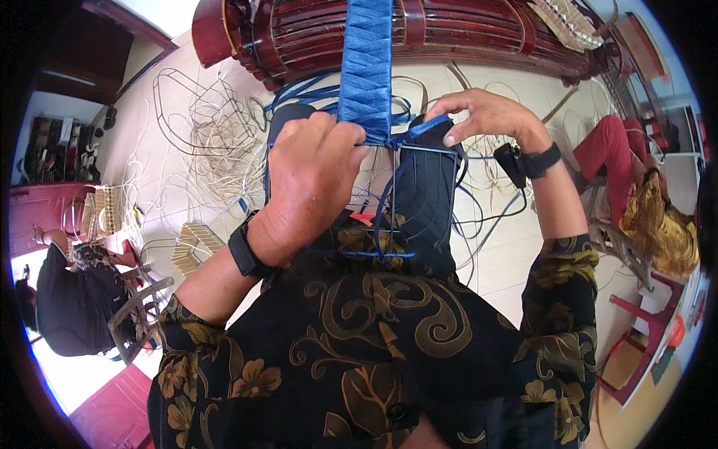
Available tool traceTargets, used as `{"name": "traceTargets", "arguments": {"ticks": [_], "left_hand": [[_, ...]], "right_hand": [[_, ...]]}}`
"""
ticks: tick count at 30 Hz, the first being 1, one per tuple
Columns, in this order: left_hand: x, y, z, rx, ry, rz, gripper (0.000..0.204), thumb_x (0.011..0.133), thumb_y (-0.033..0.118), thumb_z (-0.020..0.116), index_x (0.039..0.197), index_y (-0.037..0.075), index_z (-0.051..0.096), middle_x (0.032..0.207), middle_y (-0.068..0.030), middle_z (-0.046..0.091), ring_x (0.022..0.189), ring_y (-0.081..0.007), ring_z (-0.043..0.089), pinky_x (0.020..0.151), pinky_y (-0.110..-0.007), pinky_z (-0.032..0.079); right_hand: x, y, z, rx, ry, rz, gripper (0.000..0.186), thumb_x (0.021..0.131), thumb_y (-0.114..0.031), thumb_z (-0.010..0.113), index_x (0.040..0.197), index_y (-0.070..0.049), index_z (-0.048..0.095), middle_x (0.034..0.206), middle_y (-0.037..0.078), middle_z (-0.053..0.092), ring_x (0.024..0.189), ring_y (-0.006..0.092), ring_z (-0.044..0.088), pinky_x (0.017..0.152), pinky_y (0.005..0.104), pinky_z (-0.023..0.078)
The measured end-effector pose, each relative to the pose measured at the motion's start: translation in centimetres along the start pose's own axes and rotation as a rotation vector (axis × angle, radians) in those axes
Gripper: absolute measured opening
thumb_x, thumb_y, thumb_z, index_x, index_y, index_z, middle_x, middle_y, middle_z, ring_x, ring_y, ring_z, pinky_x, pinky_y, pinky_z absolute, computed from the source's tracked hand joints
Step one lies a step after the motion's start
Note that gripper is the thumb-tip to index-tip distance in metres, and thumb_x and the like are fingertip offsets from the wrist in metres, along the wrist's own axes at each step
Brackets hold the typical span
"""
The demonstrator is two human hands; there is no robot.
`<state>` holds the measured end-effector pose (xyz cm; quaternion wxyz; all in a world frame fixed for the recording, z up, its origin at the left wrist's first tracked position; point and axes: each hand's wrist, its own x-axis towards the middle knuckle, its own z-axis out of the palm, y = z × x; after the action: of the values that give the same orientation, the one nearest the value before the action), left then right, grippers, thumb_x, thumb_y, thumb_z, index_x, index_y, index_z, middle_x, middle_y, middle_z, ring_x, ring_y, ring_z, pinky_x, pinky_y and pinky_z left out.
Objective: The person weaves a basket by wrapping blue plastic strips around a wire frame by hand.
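Where the wearer's black shirt [374, 329] with its gold leaf pattern fills the near view, a thin wire frame [428, 149] stands over the lap, between the knees. A blue woven band [366, 75] runs from this frame away from the body. The left hand [310, 168], a black strap round its wrist, has its grip curled closed on the band's left edge, though its fingertips are hidden. At the other side, the right hand [493, 118] spreads its thumb and forefinger around a blue strip [431, 127]; I cannot tell whether that grip pinches it. Pale strands [232, 153] tangle on the tiled floor left of the legs. Farther out, a person in black [78, 299] sits at left and another in red trousers [606, 153] at right. Beyond the hands lies a slatted dark red seat [464, 37], bearing a pale woven piece [566, 28].
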<state>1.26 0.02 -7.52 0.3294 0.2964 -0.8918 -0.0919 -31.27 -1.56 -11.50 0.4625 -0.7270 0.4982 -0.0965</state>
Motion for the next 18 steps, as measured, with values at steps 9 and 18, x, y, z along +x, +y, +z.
{"name": "traceTargets", "arguments": {"ticks": [9, 18], "left_hand": [[-0.3, -0.2, -0.1, -0.028, 0.034, 0.014, 0.013, 0.08, 0.004, 0.073, 0.091, 0.006, 0.065, 0.083, -0.0114, 0.06, 0.075, -0.0326, 0.059, 0.066, -0.041, 0.047], [-0.2, 0.1, 0.2, -0.044, 0.055, 0.018, 0.013, 0.08, 0.005, 0.073, 0.09, 0.006, 0.064, 0.082, -0.0106, 0.059, 0.073, -0.0319, 0.058, 0.065, -0.041, 0.045]], "right_hand": [[2.4, -0.7, 1.6, 0.318, -0.412, 0.086, 0.048, 0.083, -0.006, 0.077, 0.13, -0.002, 0.065, 0.11, 0.01, 0.073, 0.098, 0.0149, 0.067, 0.084, 0.0263, 0.055], [-4.7, 4.4, -0.1, 0.666, 0.211, 0.026, 0.03, 0.089, -0.017, 0.075, 0.113, -0.001, 0.07, 0.094, 0.002, 0.068, 0.081, 0.009, 0.063, 0.079, 0.0232, 0.051]]}}
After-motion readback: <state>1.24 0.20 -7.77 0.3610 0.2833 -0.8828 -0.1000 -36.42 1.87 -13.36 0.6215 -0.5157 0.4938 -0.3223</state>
